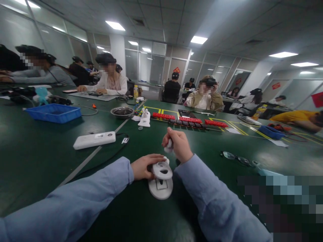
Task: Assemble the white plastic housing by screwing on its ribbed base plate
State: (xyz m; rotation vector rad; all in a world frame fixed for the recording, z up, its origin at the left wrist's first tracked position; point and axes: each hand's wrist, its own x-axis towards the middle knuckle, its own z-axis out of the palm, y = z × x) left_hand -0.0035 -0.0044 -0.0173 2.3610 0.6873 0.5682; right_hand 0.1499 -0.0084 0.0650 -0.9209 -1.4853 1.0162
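Observation:
A white object with a round base and an oval upper part with a hole stands on the green table near the front middle. My left hand is wrapped round its left side, its thumb partly hidden. Just above and to the right, my right hand is closed on a small white piece, held apart from the table. The piece's shape is mostly covered by my fingers.
On the green table lie a white box-shaped device with a black cable, a blue tray, a metal bowl, a white figure, red strips and glasses. Other people sit beyond.

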